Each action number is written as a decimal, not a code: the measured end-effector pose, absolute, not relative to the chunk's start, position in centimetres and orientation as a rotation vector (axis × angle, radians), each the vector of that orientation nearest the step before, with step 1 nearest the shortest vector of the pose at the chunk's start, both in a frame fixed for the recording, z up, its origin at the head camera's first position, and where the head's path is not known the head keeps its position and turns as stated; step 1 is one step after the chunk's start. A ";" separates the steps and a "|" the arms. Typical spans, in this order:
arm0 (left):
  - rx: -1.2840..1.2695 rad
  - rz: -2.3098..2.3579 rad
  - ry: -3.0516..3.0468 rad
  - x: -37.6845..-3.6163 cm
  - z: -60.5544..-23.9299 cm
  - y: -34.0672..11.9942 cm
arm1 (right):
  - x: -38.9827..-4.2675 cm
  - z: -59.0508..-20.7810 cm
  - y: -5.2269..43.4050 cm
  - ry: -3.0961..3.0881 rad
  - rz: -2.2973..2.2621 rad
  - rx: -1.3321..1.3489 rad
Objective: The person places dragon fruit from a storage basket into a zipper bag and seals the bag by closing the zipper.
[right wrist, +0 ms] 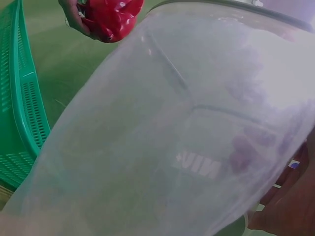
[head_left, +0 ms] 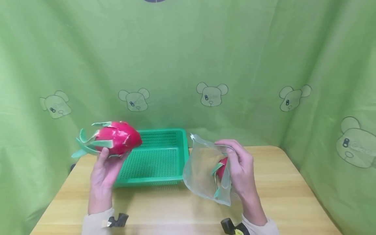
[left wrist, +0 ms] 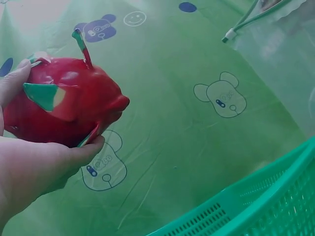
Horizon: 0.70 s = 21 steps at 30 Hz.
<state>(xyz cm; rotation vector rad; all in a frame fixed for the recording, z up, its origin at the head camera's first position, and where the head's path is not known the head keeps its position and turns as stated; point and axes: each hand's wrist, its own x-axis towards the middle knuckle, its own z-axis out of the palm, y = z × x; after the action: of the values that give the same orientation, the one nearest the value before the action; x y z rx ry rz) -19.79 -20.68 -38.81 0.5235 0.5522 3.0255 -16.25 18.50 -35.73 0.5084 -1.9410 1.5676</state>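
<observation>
In the head view, my left hand (head_left: pixel 104 169) holds a dragon fruit (head_left: pixel 118 138) up above the left end of the green basket. The fruit is bright pink-red with curling green scales. The left wrist view shows the thumb on one side of the dragon fruit (left wrist: pixel 64 105) and fingers beneath it. My right hand (head_left: pixel 241 166) grips the upper edge of a translucent zip bag (head_left: pixel 199 166). Red and green parts of a second dragon fruit (head_left: pixel 221 169) show at the bag's right side, partly hidden by the hand. In the right wrist view the bag (right wrist: pixel 138 137) fills most of the picture.
A green perforated plastic basket (head_left: pixel 152 163) stands at the back of the wooden table (head_left: pixel 164 212), between the two hands. A green curtain (head_left: pixel 176 49) with bear-head prints hangs behind and at both sides.
</observation>
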 end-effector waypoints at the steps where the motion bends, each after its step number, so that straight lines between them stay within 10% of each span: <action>1: 0.532 3.027 0.568 -19.7 -38.7 -20.7 | -16.3 -35.7 18.4 -1.940 1.570 0.515; 21: 0.531 3.009 0.655 -17.9 -37.5 -19.4 | -16.2 -33.4 19.9 -2.197 1.344 0.481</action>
<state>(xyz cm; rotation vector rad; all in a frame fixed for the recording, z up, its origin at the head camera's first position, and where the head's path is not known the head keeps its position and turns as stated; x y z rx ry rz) -17.88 -19.41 -37.54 0.5312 0.6545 3.0090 -16.15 19.90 -33.44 0.4815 -2.1971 1.3437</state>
